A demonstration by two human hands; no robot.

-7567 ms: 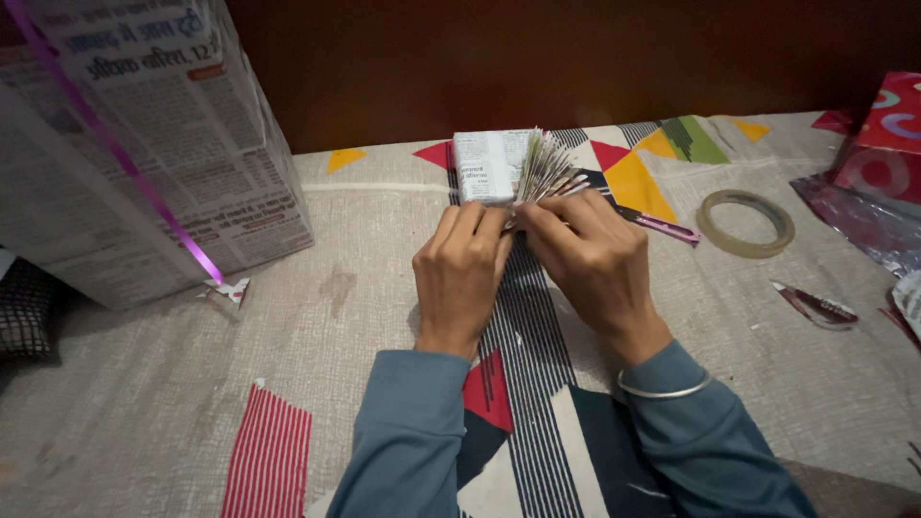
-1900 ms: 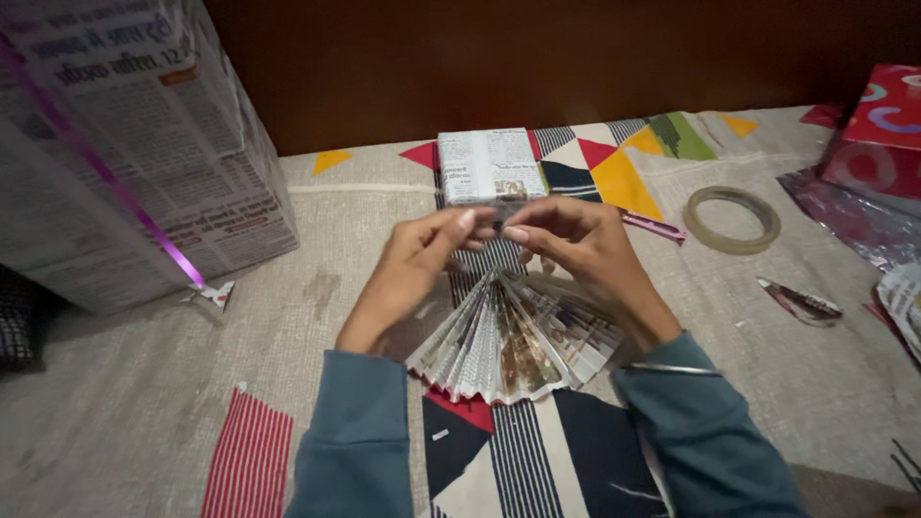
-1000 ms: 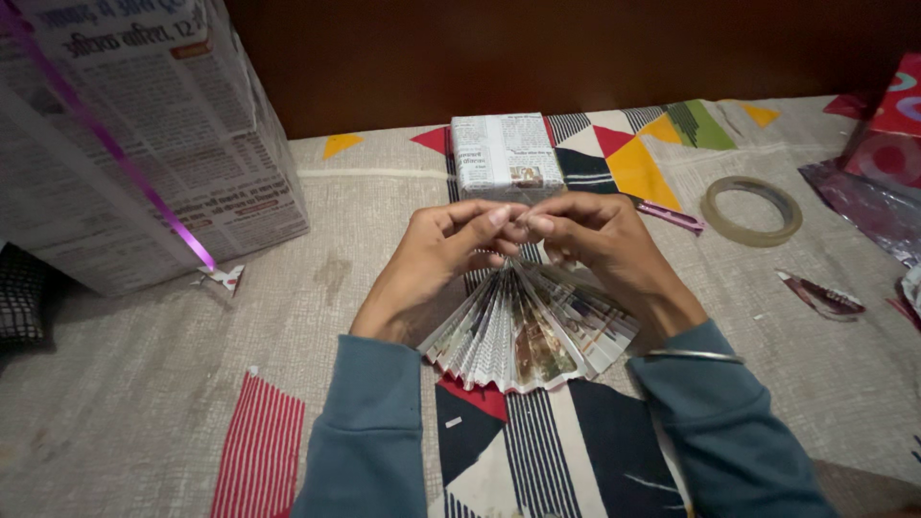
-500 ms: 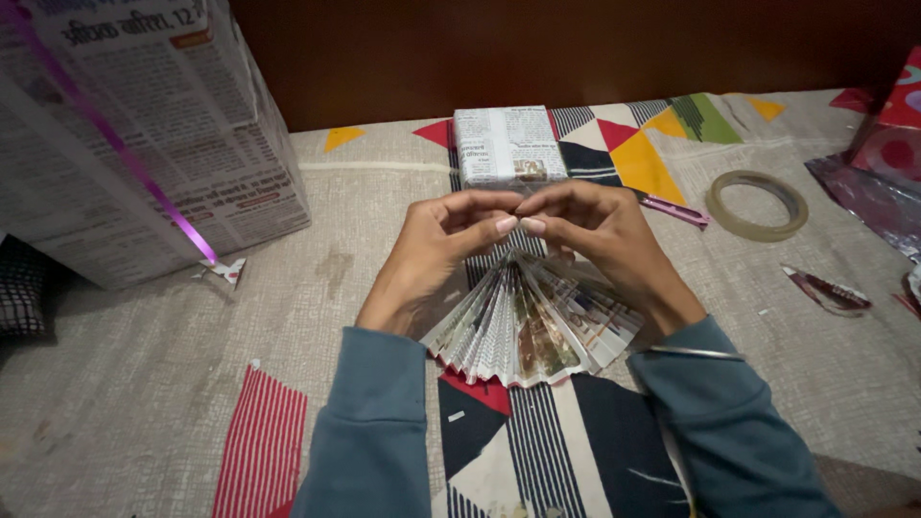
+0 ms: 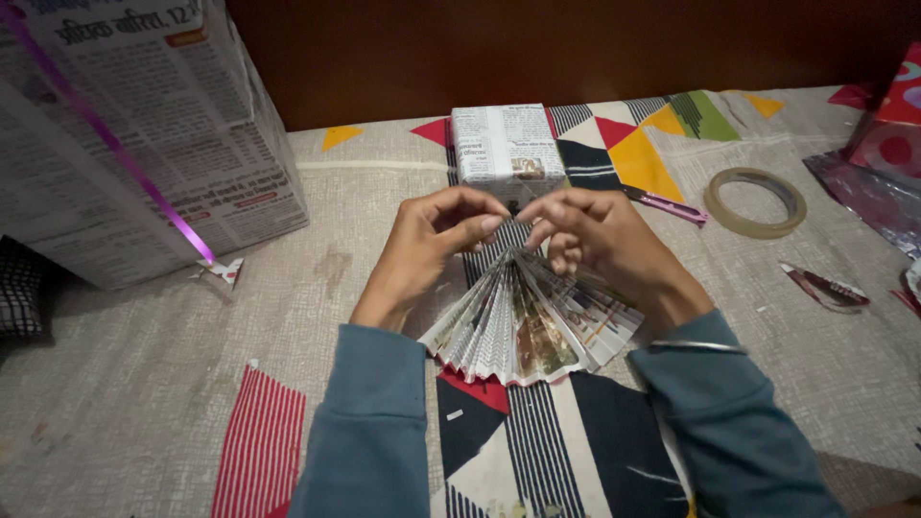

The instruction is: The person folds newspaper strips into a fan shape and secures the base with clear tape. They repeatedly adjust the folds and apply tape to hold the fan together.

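2 newspaper-wrapped boxes (image 5: 134, 134) (1 ribboned), 1 tape roll (image 5: 755, 201).

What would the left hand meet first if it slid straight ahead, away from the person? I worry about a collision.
Probably the small newspaper-wrapped box, just beyond the left hand; depth unclear.

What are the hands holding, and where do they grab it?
A pleated newspaper fan. Both the left hand and the right hand pinch it at its narrow gathered end, and the folds spread out toward the person.
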